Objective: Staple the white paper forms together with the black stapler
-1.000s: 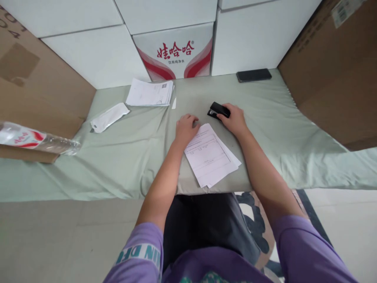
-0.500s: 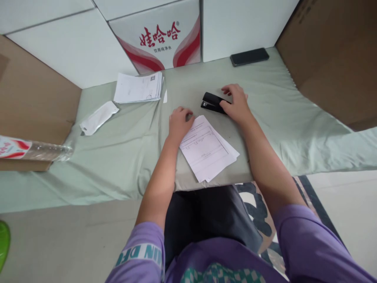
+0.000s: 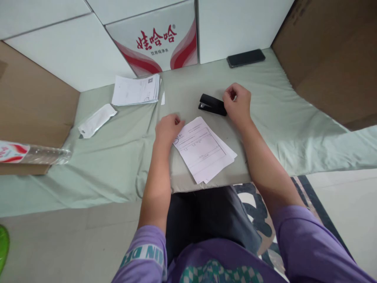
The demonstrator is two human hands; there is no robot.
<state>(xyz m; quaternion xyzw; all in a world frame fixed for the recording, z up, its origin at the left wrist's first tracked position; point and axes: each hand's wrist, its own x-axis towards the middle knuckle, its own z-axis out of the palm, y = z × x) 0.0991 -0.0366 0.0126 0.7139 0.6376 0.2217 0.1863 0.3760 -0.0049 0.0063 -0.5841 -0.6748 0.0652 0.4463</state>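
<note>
A small stack of printed sheets lies slightly fanned near the front edge of the bench, a round stamp mark showing at its upper left. My left hand rests by that upper left corner, fingers curled in and thumb tip close to the paper edge; nothing shows in it. Beyond the sheets lies a black stapler, its jaw facing left and slightly apart. My right hand is just at the stapler's rear end, thumb and fingers curled together, not wrapped around it. Whether its fingertips touch the stapler is unclear.
Another paper stack lies at the back left, with a white packet nearer. A black phone lies by the white boxes. Cardboard boxes flank both sides; a plastic-wrapped roll sits left. Green cloth covers the bench.
My right hand has let go of the stapler and drawn its fingers in. My left hand has slid left off the sheets' top corner, uncovering the stamp mark.
</note>
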